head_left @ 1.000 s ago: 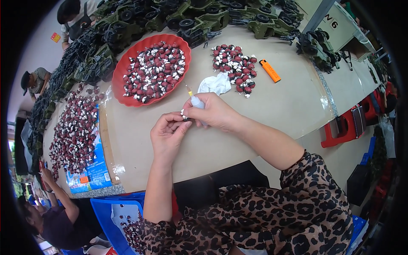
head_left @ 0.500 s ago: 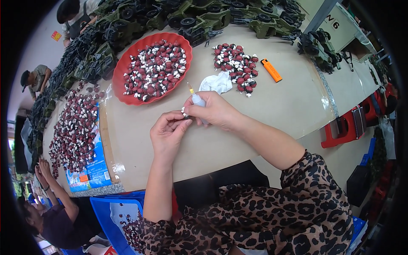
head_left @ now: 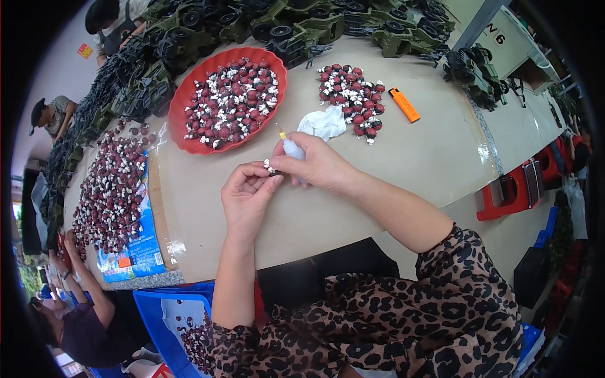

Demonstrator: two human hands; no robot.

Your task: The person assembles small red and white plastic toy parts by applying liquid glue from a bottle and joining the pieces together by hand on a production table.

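Observation:
My left hand (head_left: 247, 194) and my right hand (head_left: 313, 165) meet over the beige table (head_left: 409, 157), pinching one small white-and-dark toy part (head_left: 270, 167) between their fingertips. The right hand also holds a small white squeeze bottle with a yellow tip (head_left: 290, 147) pointing up and away. A red round tray (head_left: 189, 107) full of dark red and white parts lies just beyond the hands. A smaller pile of the same parts (head_left: 350, 98) sits to its right beside a crumpled white tissue (head_left: 323, 122).
An orange lighter (head_left: 404, 104) lies right of the small pile. Green toy vehicles (head_left: 328, 22) line the far edge. More red-and-white parts (head_left: 110, 189) cover a printed sheet at left. A blue crate (head_left: 165, 315) stands below the table; other people sit at left.
Both hands stay together at the same spot, with only slight finger movement on the small part.

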